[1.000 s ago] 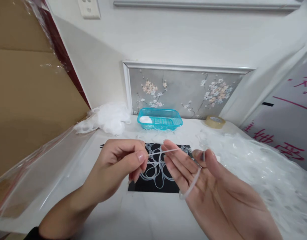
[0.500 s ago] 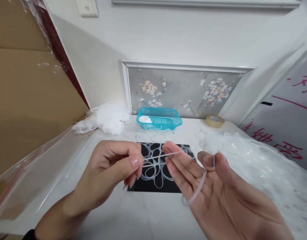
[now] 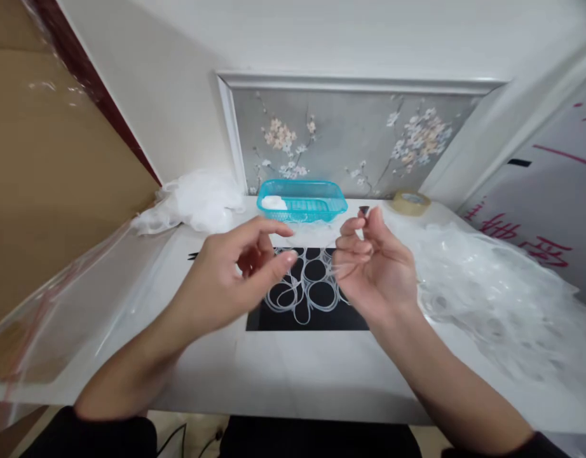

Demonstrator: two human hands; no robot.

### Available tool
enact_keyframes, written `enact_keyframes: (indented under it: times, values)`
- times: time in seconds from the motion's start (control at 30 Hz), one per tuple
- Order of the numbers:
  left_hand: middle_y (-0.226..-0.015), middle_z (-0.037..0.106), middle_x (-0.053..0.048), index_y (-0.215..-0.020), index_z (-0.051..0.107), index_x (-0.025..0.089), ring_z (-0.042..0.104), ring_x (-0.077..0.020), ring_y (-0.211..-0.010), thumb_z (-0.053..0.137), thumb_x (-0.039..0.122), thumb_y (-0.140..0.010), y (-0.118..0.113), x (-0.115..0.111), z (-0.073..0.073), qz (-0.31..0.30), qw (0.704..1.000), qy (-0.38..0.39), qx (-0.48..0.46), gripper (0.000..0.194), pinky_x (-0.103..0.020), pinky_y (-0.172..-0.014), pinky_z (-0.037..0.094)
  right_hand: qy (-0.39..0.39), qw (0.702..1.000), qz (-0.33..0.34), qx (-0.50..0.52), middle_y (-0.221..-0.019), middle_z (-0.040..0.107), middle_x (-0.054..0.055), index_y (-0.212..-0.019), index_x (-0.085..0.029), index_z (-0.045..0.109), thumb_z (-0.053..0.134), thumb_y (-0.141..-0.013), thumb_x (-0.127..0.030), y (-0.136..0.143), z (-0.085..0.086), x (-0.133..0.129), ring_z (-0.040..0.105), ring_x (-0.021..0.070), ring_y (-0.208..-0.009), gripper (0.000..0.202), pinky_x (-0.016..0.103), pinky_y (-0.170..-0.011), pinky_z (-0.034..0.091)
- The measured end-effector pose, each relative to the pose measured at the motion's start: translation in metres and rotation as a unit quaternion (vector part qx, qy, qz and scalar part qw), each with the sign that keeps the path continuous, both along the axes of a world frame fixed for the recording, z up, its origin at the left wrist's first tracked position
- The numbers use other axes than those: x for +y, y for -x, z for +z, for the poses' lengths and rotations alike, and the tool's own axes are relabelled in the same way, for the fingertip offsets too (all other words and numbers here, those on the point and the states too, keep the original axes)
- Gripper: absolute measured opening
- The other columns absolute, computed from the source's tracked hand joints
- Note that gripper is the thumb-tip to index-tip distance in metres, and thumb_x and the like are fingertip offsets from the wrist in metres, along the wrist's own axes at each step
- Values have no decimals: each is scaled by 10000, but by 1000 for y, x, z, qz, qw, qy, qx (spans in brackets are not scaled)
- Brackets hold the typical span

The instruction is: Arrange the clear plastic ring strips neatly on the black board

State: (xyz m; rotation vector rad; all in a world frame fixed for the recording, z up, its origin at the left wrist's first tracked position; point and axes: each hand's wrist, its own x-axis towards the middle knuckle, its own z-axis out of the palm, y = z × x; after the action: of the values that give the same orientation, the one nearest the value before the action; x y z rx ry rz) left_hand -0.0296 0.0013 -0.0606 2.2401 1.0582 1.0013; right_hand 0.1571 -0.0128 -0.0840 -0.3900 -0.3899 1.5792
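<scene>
- Pale band (image 3: 333,270): a blurred wisp of it shows right beside the curled lower fingers of the right hand (image 3: 376,267), over the black mat (image 3: 274,323); whether those fingers grip it, I cannot tell.
- Up top on that right hand, thumb and forefinger pinch a small dark piece (image 3: 364,210), its end poking above the fingertips.
- Across the gap, the left hand (image 3: 231,273) is loose: thumb and forefinger spread well apart, nothing visible between them, the other fingers bent inward.
- Beneath the two hands, whitish loops (image 3: 321,309) lie on the mat, some overlapping.
- Behind, the blue basket (image 3: 316,216) carries a white wad (image 3: 274,203) at its left end.
- Off to the right, a big translucent heap (image 3: 493,299) spreads over the table (image 3: 274,369), a tape roll (image 3: 411,202) behind it; a white bundle (image 3: 192,200) sits at the far left.
</scene>
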Motion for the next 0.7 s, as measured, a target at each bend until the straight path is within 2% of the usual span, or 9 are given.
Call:
enact_keyframes:
  times: [0.07,0.17,0.27,0.33,0.4,0.47,0.5,0.57,0.7]
  values:
    - [-684,563,24,-1011,631,201,515,-105,-573,526,352,-904,7,16,-22,17,992,39,119,213,-210,-526,381,-1,996,6,-93,-673,657,-67,-705,-197,667,735,-770,-284,-6,-22,7,549,11,-493,128,88,-431,408]
    - [-922,622,-50,-1025,636,170,573,-154,-686,520,372,-898,20,31,-71,0,947,44,319,265,-254,-585,421,15,964,19,-266,-792,697,6,-758,-201,712,765,-725,-314,-4,-64,7,636,105,-652,130,188,-543,513]
    - [-1082,586,-82,-1101,612,183,595,-197,-882,515,361,-913,33,32,-114,-63,935,8,348,276,-258,-631,456,-39,916,8,-399,-900,707,40,-767,-227,726,738,-750,-320,5,-98,4,645,176,-871,96,297,-739,524]
    - [-1098,571,-86,-1095,612,186,578,-206,-953,515,335,-924,40,30,-129,-102,938,-12,330,247,-281,-714,478,-102,871,17,-481,-926,710,52,-766,-236,730,713,-772,-312,10,-111,6,613,213,-1023,77,315,-788,484]
    - [-1081,564,-90,-1027,627,168,567,-206,-950,519,305,-928,44,31,-133,-137,939,-23,314,200,-315,-792,474,-149,823,52,-545,-885,709,50,-781,-235,732,689,-792,-308,10,-116,12,617,222,-1005,86,314,-761,459]
    - [-1062,561,-90,-942,636,154,561,-197,-906,517,292,-933,47,32,-132,-169,934,-26,314,183,-329,-809,463,-158,787,94,-589,-745,688,31,-786,-223,726,665,-813,-315,3,-117,19,633,185,-779,114,299,-668,438]
    - [-1045,564,-88,-905,639,149,558,-192,-880,513,290,-936,47,32,-131,-180,929,-28,321,192,-329,-798,460,-151,778,107,-601,-680,667,18,-777,-215,718,657,-819,-322,-2,-116,22,605,158,-658,130,289,-613,422]
    - [-994,575,-80,-865,644,142,552,-189,-834,501,290,-944,47,29,-128,-191,917,-36,347,221,-334,-776,455,-117,782,118,-600,-632,649,7,-751,-201,692,645,-825,-344,-13,-114,26,537,117,-506,168,272,-524,389]
    - [-939,587,-78,-832,642,128,558,-207,-805,491,286,-942,46,14,-120,-165,908,-42,383,244,-355,-741,445,-11,845,51,-532,-723,705,29,-760,-193,655,670,-804,-373,-25,-108,23,455,62,-377,186,231,-392,297]
